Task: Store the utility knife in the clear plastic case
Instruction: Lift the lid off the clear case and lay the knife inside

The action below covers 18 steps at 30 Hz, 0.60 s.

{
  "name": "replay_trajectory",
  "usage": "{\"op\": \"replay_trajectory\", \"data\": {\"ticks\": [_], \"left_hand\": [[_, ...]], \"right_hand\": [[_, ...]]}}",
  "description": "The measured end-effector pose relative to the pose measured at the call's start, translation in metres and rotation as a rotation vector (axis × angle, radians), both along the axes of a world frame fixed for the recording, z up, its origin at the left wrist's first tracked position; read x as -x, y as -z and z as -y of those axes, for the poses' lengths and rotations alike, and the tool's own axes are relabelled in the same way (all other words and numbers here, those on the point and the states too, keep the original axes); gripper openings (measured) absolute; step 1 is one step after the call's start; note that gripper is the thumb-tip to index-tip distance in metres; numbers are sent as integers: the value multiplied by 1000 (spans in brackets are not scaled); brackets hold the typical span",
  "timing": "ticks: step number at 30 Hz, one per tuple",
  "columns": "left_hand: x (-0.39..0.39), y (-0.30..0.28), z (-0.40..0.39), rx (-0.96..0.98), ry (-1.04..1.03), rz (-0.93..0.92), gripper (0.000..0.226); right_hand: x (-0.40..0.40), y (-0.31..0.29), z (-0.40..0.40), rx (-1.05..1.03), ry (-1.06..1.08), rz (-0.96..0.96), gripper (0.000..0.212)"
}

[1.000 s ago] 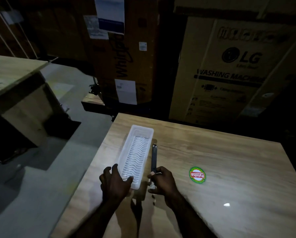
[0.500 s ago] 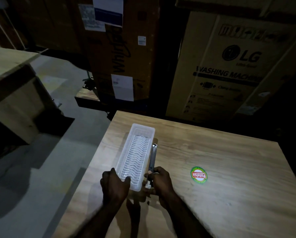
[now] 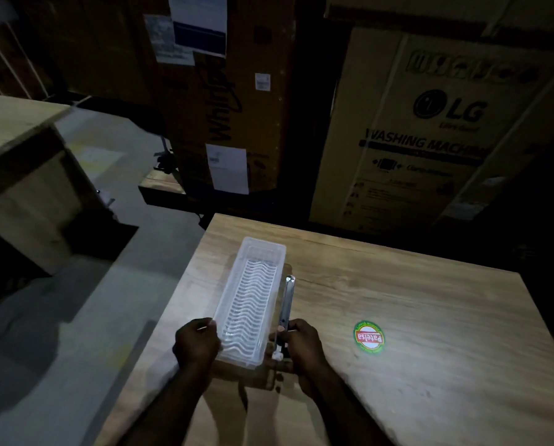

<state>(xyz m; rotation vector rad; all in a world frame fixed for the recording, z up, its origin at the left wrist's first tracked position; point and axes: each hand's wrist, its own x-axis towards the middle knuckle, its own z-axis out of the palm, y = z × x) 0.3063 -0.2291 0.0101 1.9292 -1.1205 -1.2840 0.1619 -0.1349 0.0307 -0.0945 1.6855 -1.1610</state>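
Observation:
A long clear plastic case with a wavy ribbed floor lies open on the wooden table, pointing away from me. My left hand grips its near left corner. A slim metal utility knife lies on the table right beside the case's right wall, parallel to it. My right hand is closed on the knife's near end, whose white tip shows by my thumb. The knife is outside the case.
A round red, white and green sticker sits on the table to the right of my hands. Large cardboard appliance boxes stand behind the table. The table's left edge drops to a grey floor; another wooden table stands far left.
My left hand has shifted from the case's near end to its near left corner. My right hand still holds the knife's near end beside the case. The view moved slightly.

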Motion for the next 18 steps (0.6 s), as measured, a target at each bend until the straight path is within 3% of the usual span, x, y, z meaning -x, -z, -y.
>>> {"op": "replay_trajectory", "data": {"ticks": [9, 18], "left_hand": [[-6, -19, 14, -183, -159, -503, 6], [-16, -32, 38, -328, -74, -624, 7]], "right_hand": [[9, -8, 3, 22, 33, 12, 12], [7, -17, 18, 36, 31, 21, 21]]}}
